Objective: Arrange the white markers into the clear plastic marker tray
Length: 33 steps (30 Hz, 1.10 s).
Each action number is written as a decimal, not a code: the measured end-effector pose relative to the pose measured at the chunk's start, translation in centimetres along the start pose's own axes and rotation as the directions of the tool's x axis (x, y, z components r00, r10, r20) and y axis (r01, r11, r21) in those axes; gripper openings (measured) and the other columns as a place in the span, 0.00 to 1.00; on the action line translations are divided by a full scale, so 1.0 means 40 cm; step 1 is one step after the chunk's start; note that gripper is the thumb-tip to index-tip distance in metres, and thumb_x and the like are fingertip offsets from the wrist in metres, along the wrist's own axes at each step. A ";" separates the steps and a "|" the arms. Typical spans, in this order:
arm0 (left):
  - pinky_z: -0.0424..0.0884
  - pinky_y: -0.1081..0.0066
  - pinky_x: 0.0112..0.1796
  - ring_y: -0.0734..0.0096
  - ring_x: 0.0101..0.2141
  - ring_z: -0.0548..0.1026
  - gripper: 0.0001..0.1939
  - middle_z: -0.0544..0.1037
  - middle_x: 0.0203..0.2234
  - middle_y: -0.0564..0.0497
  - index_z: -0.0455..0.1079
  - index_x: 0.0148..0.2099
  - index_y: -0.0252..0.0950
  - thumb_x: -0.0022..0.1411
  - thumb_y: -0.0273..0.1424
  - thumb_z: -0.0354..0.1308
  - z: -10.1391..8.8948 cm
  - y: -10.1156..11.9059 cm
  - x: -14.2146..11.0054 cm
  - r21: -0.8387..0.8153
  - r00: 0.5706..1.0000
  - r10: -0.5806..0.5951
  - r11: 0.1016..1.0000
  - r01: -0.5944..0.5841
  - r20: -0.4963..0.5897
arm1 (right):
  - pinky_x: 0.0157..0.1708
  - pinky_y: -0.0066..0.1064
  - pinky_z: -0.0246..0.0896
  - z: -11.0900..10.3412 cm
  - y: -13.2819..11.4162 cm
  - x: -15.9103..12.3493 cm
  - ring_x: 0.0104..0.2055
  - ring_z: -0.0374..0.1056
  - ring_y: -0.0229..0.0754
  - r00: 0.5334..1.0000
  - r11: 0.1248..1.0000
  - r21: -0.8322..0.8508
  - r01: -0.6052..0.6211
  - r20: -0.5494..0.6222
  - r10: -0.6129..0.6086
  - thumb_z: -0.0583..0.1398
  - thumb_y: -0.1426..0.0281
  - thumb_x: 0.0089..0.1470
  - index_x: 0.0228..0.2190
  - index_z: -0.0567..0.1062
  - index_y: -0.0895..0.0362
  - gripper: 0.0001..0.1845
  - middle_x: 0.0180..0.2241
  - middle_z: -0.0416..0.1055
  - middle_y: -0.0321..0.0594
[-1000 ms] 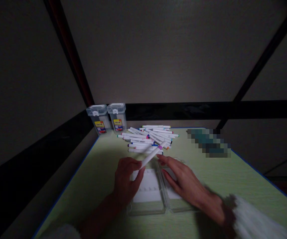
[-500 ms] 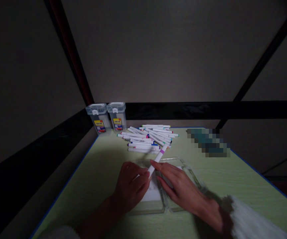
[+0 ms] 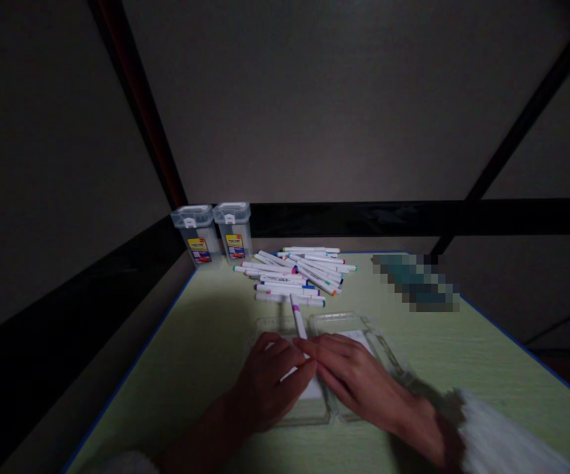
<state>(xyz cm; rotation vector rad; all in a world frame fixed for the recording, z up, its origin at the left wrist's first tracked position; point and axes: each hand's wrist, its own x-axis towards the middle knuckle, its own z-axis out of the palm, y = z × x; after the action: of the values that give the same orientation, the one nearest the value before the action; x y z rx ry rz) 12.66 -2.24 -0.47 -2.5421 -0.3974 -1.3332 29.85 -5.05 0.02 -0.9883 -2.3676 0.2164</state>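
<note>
Dim wall [image 3: 314, 99] behind, pale green tabletop [image 3: 453, 349]: white marker [image 3: 298, 319] points away above an open clear case [image 3: 309, 420], near end pinched in the left hand [image 3: 271, 376]; fingers of the right hand [image 3: 351, 365] crowd against it, their own grip impossible to tell. Risk, by judgement: held only near one end, marker could tip or slip if fingers bump.
</note>
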 end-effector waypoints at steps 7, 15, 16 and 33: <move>0.61 0.71 0.31 0.75 0.27 0.67 0.08 0.73 0.25 0.51 0.65 0.37 0.32 0.52 0.20 0.53 0.007 0.002 0.000 -0.035 0.997 0.003 0.999 0.000 0.072 | 0.36 0.34 0.63 0.002 0.001 -0.003 0.35 0.66 0.41 1.000 1.000 -0.001 -0.002 -0.010 0.002 0.47 0.72 0.57 0.46 0.64 0.57 0.16 0.34 0.70 0.43; 0.66 0.70 0.36 0.71 0.34 0.69 0.16 0.73 0.32 0.46 0.61 0.45 0.32 0.52 0.21 0.52 -0.011 -0.004 -0.004 -0.112 0.982 -0.186 0.976 0.189 0.031 | 0.35 0.31 0.63 0.007 0.004 -0.010 0.36 0.67 0.38 0.993 0.998 -0.004 -0.063 -0.097 0.062 0.46 0.71 0.58 0.47 0.64 0.56 0.17 0.34 0.71 0.40; 0.66 0.70 0.36 0.71 0.34 0.69 0.15 0.72 0.32 0.46 0.61 0.45 0.33 0.52 0.22 0.51 -0.010 -0.008 -0.006 -0.106 0.965 -0.260 0.960 0.261 0.019 | 0.35 0.31 0.64 0.007 0.004 -0.010 0.36 0.67 0.38 0.993 0.998 -0.008 -0.060 -0.102 0.058 0.46 0.72 0.58 0.47 0.64 0.57 0.17 0.35 0.72 0.40; 0.65 0.74 0.33 0.73 0.31 0.70 0.10 0.73 0.31 0.48 0.67 0.36 0.33 0.49 0.27 0.52 0.023 -0.099 -0.011 -0.391 0.302 -0.933 0.209 0.897 0.196 | 0.33 0.30 0.64 0.004 -0.002 -0.006 0.35 0.69 0.38 0.980 0.990 -0.108 0.087 -0.170 -0.104 0.45 0.71 0.58 0.45 0.66 0.59 0.16 0.38 0.72 0.42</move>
<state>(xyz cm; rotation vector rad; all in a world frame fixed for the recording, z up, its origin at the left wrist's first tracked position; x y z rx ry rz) 11.74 1.69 -0.98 -2.5117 -2.1344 -2.0468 29.84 -5.26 -0.21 -0.8971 -2.2752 -0.0254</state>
